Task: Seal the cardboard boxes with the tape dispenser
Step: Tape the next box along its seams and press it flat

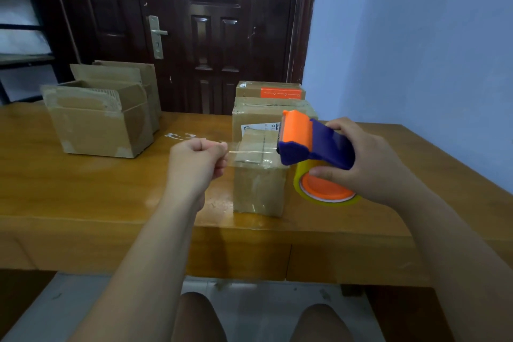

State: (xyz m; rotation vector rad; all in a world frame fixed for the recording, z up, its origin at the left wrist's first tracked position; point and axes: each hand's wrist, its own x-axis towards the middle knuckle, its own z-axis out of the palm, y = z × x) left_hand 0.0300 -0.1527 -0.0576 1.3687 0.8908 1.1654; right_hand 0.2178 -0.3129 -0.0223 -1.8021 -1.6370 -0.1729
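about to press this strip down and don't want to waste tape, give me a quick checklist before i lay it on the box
1. Left hand pinches the tape strip by its end: ok.
2. Right hand grips the tape dispenser firmly: ok.
3. Strip pulled straight between fingers and dispenser, no sag: ok.
4. Small box under the strip has its top flaps shut: ok.
5. Strip lined up with the box's seam: cannot tell.
6. Strip free of creases or dust: cannot tell, it is too clear to see.

Bare surface (83, 191) lies open between the open boxes (102, 119) at back left and the row of closed boxes (263, 116) at centre.
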